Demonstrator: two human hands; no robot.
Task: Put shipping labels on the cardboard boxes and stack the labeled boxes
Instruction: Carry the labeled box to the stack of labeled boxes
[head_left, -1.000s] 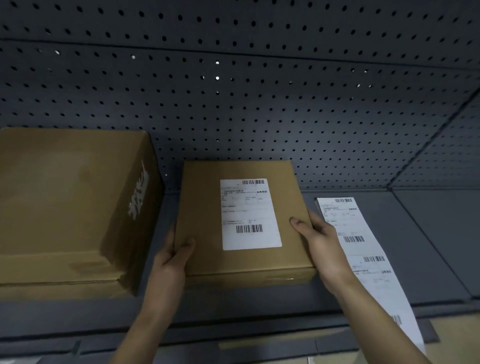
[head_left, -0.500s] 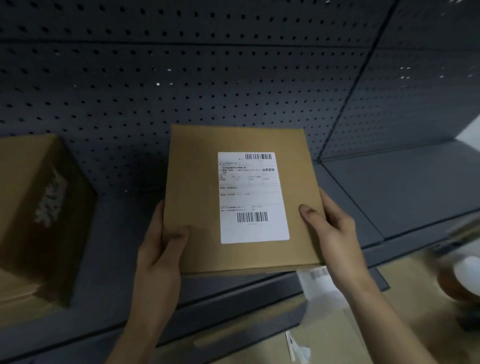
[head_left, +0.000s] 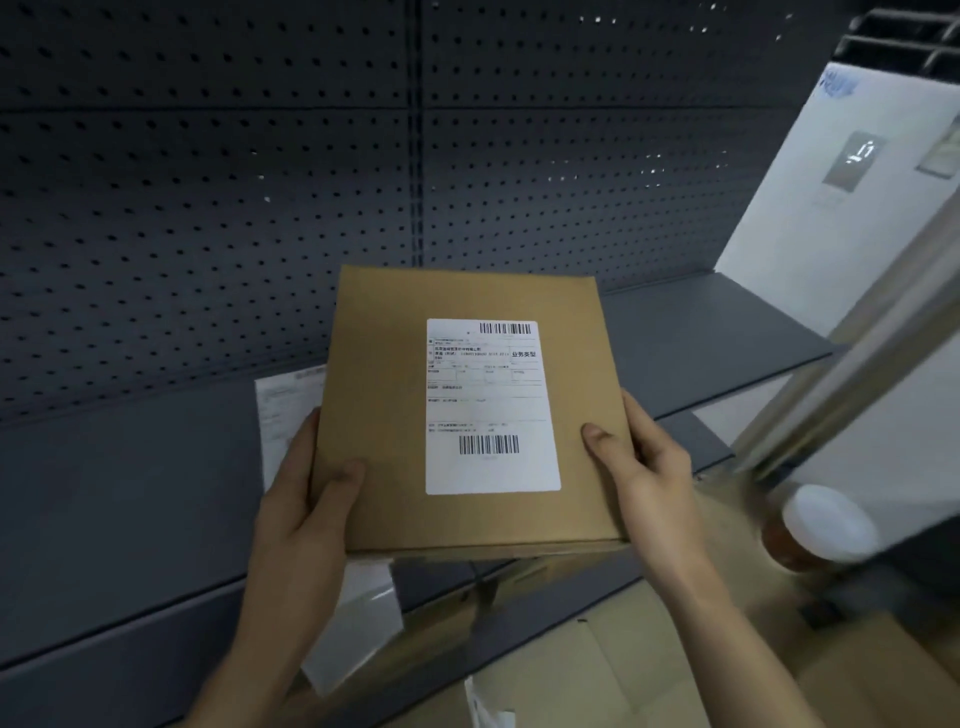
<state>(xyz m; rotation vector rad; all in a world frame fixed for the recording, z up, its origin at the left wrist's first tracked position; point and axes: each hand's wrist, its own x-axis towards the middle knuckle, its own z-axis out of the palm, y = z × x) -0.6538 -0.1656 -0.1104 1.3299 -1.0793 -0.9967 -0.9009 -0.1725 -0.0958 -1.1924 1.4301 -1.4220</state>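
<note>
Together, left hand (head_left: 306, 499) and right hand (head_left: 644, 467) grip the box (head_left: 384, 395) whose shipping label (head_left: 491, 410) reads 业务类型.

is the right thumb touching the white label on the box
Apart. In the head view the right hand grips the box edge, and bare cardboard shows between its thumb and the label.

Dim, bluish light; the shipping label (head_left: 492, 405) reads sharp and brightest. Motion blur smears the right edge.
</note>
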